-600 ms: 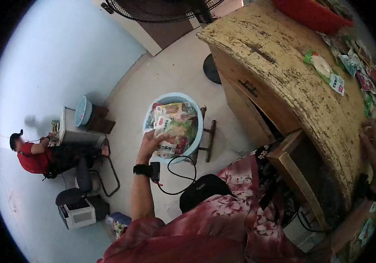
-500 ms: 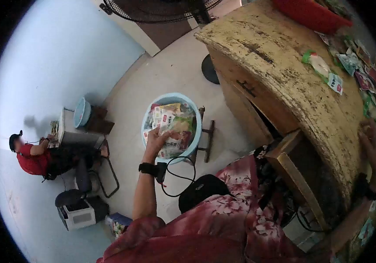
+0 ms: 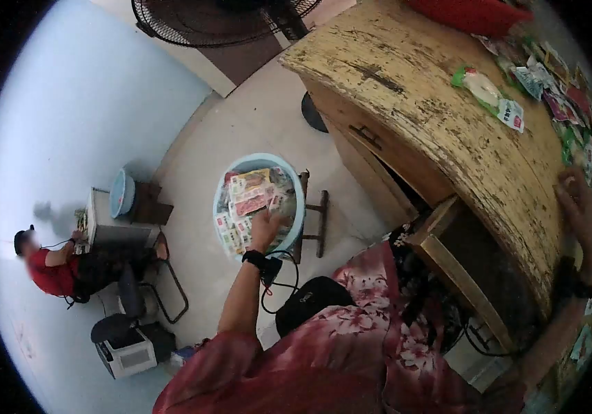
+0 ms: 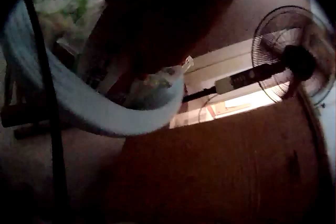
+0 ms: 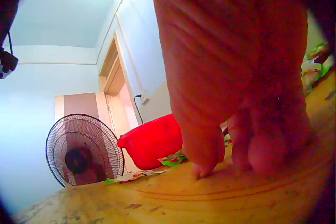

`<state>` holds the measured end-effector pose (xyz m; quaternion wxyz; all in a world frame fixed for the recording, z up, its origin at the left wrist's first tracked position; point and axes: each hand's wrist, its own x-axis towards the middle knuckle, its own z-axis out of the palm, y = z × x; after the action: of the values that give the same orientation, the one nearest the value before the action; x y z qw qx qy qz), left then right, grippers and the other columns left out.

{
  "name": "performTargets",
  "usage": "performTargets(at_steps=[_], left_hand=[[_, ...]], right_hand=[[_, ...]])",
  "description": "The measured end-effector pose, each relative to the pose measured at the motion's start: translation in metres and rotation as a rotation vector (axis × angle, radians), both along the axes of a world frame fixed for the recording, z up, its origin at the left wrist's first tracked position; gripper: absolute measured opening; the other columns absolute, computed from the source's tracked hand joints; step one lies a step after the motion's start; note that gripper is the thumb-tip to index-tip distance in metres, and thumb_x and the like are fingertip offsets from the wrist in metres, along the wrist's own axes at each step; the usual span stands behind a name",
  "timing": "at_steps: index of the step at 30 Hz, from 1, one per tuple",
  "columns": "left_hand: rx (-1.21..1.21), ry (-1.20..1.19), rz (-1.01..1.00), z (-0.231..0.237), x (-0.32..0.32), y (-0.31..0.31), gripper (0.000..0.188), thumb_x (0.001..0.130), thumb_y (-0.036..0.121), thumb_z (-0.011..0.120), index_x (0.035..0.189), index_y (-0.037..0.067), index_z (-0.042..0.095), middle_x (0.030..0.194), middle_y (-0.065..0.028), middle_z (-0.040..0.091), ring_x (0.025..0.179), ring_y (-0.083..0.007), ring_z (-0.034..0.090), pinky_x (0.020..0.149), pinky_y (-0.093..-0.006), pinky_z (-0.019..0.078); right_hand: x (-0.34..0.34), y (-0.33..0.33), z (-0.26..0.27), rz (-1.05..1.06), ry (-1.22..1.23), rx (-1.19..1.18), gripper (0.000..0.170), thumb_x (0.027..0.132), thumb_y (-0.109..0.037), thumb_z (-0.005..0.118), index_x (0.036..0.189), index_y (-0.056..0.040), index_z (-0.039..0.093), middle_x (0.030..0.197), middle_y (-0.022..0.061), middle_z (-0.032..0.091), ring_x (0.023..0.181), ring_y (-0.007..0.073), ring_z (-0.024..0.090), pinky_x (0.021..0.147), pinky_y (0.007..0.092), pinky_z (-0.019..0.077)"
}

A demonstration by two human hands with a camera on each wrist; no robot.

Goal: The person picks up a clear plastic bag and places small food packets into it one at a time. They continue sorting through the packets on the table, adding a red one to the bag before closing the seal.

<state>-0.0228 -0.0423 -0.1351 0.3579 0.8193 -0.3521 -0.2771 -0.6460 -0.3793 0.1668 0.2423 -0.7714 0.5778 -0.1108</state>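
So, left hand (image 3: 267, 229) in one basin (image 3: 300, 207), grip unclear — right hand (image 3: 580, 203) on one desk (image 3: 413, 103), loosely bent.

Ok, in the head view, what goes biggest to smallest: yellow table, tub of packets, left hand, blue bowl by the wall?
1. Yellow table
2. Tub of packets
3. Left hand and blue bowl: too alike to rank.
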Motion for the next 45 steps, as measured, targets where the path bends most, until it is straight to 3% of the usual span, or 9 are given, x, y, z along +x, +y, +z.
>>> performTargets(at_steps=[8, 12, 15, 16, 18, 21, 30, 34, 45], left_hand=[[-0.082, 0.182, -0.066, -0.064, 0.053, 0.018, 0.033, 0.085, 0.028, 0.072, 0.101, -0.001, 0.073, 0.091, -0.0122, 0.076, 0.085, -0.0266, 0.073, 0.078, -0.0384, 0.0554], [0.459, -0.127, -0.051, 0.003, 0.029, -0.002, 0.04, 0.084, 0.035, 0.073, 0.103, -0.001, 0.071, 0.094, -0.0166, 0.075, 0.086, -0.0277, 0.072, 0.078, -0.0396, 0.0538], [0.021, -0.398, -0.088, 0.025, 0.018, -0.009, 0.04, 0.087, 0.032, 0.072, 0.109, -0.001, 0.069, 0.097, -0.0183, 0.074, 0.084, -0.0309, 0.072, 0.074, -0.0401, 0.0542], [0.246, -0.373, -0.059, 0.082, -0.009, -0.034, 0.038, 0.089, 0.028, 0.072, 0.112, -0.001, 0.069, 0.102, -0.0195, 0.073, 0.093, -0.0279, 0.072, 0.079, -0.0384, 0.0545], [-0.088, -0.23, -0.071, 0.063, 0.013, -0.041, 0.037, 0.093, 0.019, 0.069, 0.123, -0.003, 0.063, 0.113, -0.021, 0.071, 0.103, -0.0266, 0.07, 0.085, -0.038, 0.0548], [-0.2, -0.041, -0.18, 0.151, -0.051, -0.09, 0.036, 0.094, 0.011, 0.066, 0.127, -0.002, 0.061, 0.108, -0.0157, 0.072, 0.099, -0.0222, 0.069, 0.089, -0.0352, 0.054], [-0.326, -0.118, -0.885, 0.308, -0.22, -0.126, 0.031, 0.093, 0.005, 0.065, 0.124, 0.002, 0.066, 0.111, -0.0145, 0.073, 0.103, -0.0206, 0.068, 0.084, -0.031, 0.0535], [-0.42, -0.084, -1.414, 0.306, -0.292, -0.129, 0.044, 0.089, 0.025, 0.074, 0.127, 0.005, 0.065, 0.127, -0.0167, 0.064, 0.125, -0.0362, 0.057, 0.1, -0.0449, 0.049], [0.014, -0.446, -1.487, 0.287, -0.38, -0.163, 0.059, 0.097, 0.054, 0.056, 0.134, 0.008, 0.061, 0.13, -0.0276, 0.057, 0.121, -0.0447, 0.055, 0.103, -0.0484, 0.0457]], right_hand=[[0.015, 0.01, 0.02, 0.052, 0.024, 0.025, 0.034, 0.097, -0.032, 0.065, 0.121, -0.0108, 0.055, 0.107, 0.0064, 0.058, 0.087, 0.0171, 0.055, 0.078, 0.0357, 0.0475], [0.014, 0.012, 0.018, 0.101, -0.137, 0.072, 0.029, 0.099, -0.032, 0.063, 0.116, -0.0112, 0.055, 0.098, 0.0054, 0.056, 0.085, 0.0148, 0.049, 0.076, 0.0342, 0.044], [0.011, 0.012, 0.017, 0.158, -0.13, 0.011, 0.033, 0.1, -0.036, 0.063, 0.117, -0.0094, 0.055, 0.104, 0.0072, 0.059, 0.091, 0.0176, 0.053, 0.081, 0.0361, 0.0454], [0.024, 0.023, 0.033, 0.077, -0.057, 0.058, 0.032, 0.1, -0.036, 0.063, 0.116, -0.0084, 0.054, 0.105, 0.0094, 0.059, 0.093, 0.0193, 0.054, 0.08, 0.0368, 0.0465], [0.019, 0.021, 0.033, 0.125, -0.104, 0.105, 0.031, 0.101, -0.037, 0.06, 0.113, -0.008, 0.053, 0.085, 0.0076, 0.06, 0.07, 0.0185, 0.056, 0.067, 0.0367, 0.0471], [0.015, 0.021, 0.022, 0.105, -0.208, 0.057, 0.023, 0.098, -0.025, 0.062, 0.112, -0.0092, 0.052, 0.07, 0.002, 0.054, 0.054, 0.0096, 0.05, 0.048, 0.0299, 0.0389], [0.005, 0.016, 0.007, 0.251, -0.119, -0.2, 0.025, 0.098, -0.027, 0.061, 0.111, -0.008, 0.053, 0.074, 0.0083, 0.058, 0.062, 0.0181, 0.057, 0.057, 0.0362, 0.0442], [0.006, 0.018, 0.008, 0.217, -0.14, -0.144, 0.023, 0.097, -0.024, 0.061, 0.111, -0.0086, 0.053, 0.071, 0.008, 0.058, 0.06, 0.0169, 0.059, 0.052, 0.0347, 0.0435], [0.012, 0.024, 0.018, 0.159, -0.031, -0.159, 0.026, 0.092, -0.025, 0.062, 0.109, -0.007, 0.053, 0.078, 0.0119, 0.063, 0.065, 0.0232, 0.062, 0.054, 0.0407, 0.0461]])
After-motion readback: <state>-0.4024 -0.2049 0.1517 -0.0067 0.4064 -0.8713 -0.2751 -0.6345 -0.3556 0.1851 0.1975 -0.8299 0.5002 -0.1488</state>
